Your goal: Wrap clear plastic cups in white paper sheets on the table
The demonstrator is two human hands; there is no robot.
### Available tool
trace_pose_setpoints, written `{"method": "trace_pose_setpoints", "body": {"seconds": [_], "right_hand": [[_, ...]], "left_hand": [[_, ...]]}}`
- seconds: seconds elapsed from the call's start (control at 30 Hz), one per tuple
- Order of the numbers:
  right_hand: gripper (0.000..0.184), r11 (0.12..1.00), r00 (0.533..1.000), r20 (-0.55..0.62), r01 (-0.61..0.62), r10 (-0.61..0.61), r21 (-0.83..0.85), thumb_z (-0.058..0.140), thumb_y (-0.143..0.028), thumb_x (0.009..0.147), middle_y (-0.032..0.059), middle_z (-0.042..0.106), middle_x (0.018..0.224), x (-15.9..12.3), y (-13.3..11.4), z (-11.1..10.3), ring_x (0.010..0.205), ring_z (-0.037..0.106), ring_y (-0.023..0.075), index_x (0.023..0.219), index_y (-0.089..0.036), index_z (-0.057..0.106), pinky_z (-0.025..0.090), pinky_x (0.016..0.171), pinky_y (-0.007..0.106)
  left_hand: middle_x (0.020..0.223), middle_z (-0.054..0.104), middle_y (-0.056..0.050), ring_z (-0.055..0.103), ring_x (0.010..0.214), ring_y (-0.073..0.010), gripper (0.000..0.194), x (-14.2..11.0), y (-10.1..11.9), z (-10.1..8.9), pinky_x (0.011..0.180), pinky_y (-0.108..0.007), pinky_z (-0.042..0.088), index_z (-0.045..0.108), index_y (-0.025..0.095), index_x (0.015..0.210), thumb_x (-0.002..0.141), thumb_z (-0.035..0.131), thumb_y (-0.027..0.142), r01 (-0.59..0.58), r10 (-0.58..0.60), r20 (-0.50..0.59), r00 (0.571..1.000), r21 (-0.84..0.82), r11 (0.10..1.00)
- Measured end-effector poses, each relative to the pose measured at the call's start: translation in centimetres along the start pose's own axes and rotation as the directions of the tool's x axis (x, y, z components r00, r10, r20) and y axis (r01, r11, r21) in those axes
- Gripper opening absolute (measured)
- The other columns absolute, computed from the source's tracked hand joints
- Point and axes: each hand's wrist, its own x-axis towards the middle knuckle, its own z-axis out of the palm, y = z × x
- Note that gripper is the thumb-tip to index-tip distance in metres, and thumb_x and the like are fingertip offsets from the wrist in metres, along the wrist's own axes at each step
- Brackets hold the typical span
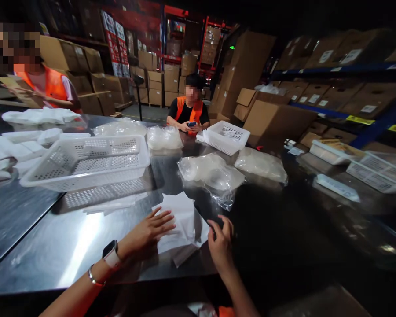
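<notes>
While the left hand lay flat with fingers spread, pinning the white packets to the steel table, the right hand, fingers curled, pinched the pile's edge beside the basket.

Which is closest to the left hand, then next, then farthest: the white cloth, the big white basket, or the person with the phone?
1. White cloth, under the left hand.
2. Big white basket, behind it, further left.
3. Person with the phone, across the table.
</notes>
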Motion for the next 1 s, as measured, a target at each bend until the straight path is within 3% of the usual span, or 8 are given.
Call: {"method": "trace_pose_setpoints", "body": {"seconds": [0.1,0.2,0.27,0.47,0.63,0.8,0.93,1.0], "right_hand": [[0.045,0.932,0.933,0.008,0.359,-0.360,0.052,0.042,-0.003,0.086,0.0119,0.063,0.127,1.8,1.2,-0.8,0.130,0.051,0.0280,0.114,-0.022,0.071,0.043,0.105,0.050],[0.050,0.718,0.719,0.081,0.667,-0.690,0.200,0.043,-0.002,0.085,0.0106,0.064,0.132,3.0,2.5,-0.4,0.136,0.047,0.0243,0.125,-0.021,0.066,0.042,0.108,0.047],[0.049,0.649,0.640,0.131,0.714,-0.757,0.263,0.044,-0.004,0.089,0.0105,0.063,0.135,3.6,2.4,0.3,0.139,0.044,0.0238,0.130,-0.022,0.063,0.040,0.111,0.048],[0.059,0.907,0.750,0.509,0.344,-0.422,0.245,0.070,-0.030,0.090,0.0178,0.030,0.161,5.0,-1.9,2.3,0.149,0.023,0.0407,0.145,-0.022,0.053,0.035,0.114,0.060],[0.066,0.955,0.701,0.653,0.260,-0.288,0.142,0.067,-0.017,0.091,0.0139,0.026,0.163,5.9,-3.2,3.8,0.149,0.024,0.0394,0.152,-0.027,0.044,0.032,0.116,0.063],[0.054,0.888,0.758,0.467,0.348,-0.455,0.301,0.055,-0.029,0.100,0.0190,0.031,0.160,5.8,-0.1,3.4,0.149,0.025,0.0367,0.152,-0.017,0.043,0.034,0.116,0.059],[0.056,0.670,0.701,0.192,0.508,-0.686,0.541,0.054,-0.056,0.097,0.0197,0.056,0.141,4.6,1.9,2.0,0.142,0.041,0.0328,0.135,-0.014,0.059,0.038,0.115,0.056],[0.039,0.625,0.699,0.112,0.542,-0.707,0.561,0.058,-0.047,0.096,0.0175,0.065,0.127,3.8,2.1,1.3,0.133,0.051,0.0309,0.119,-0.016,0.065,0.043,0.110,0.054]], "left_hand": [[0.157,0.043,-0.006,0.036,0.148,-0.0286,0.055,-0.6,0.4,1.0,0.124,-0.062,0.020,0.050,0.026,0.145,0.091,0.052,0.014,-0.065,0.068,-0.017,0.998,0.120,0.991],[0.154,0.046,-0.007,0.037,0.147,-0.0255,0.053,-1.3,0.8,1.8,0.125,-0.059,0.019,0.049,0.025,0.145,0.094,0.051,0.012,-0.138,0.151,-0.060,0.987,0.186,0.973],[0.153,0.049,-0.006,0.040,0.146,-0.0226,0.050,-1.6,1.2,2.0,0.126,-0.055,0.020,0.048,0.026,0.146,0.097,0.050,0.012,-0.169,0.192,-0.103,0.976,0.201,0.965],[0.140,0.063,-0.005,0.048,0.140,-0.0209,0.039,-1.5,2.9,1.7,0.128,-0.053,0.018,0.055,0.021,0.139,0.101,0.049,0.017,-0.215,0.294,-0.244,0.924,0.304,0.928],[0.137,0.065,-0.002,0.049,0.138,-0.0205,0.034,-2.1,3.7,1.1,0.130,-0.050,0.006,0.061,0.019,0.131,0.100,0.048,0.020,-0.266,0.327,-0.210,0.921,0.274,0.924],[0.139,0.063,-0.008,0.049,0.139,-0.0224,0.044,-3.3,3.4,1.1,0.126,-0.052,0.025,0.052,0.018,0.142,0.098,0.047,0.015,-0.241,0.291,-0.206,0.934,0.235,0.942],[0.141,0.062,-0.008,0.046,0.141,-0.0225,0.047,-3.6,3.0,1.4,0.125,-0.053,0.027,0.047,0.017,0.146,0.099,0.045,0.015,-0.238,0.291,-0.185,0.939,0.261,0.935],[0.142,0.061,-0.008,0.046,0.141,-0.0231,0.049,-3.6,2.9,1.4,0.124,-0.054,0.028,0.045,0.017,0.148,0.099,0.044,0.016,-0.237,0.288,-0.174,0.942,0.264,0.935]]}}
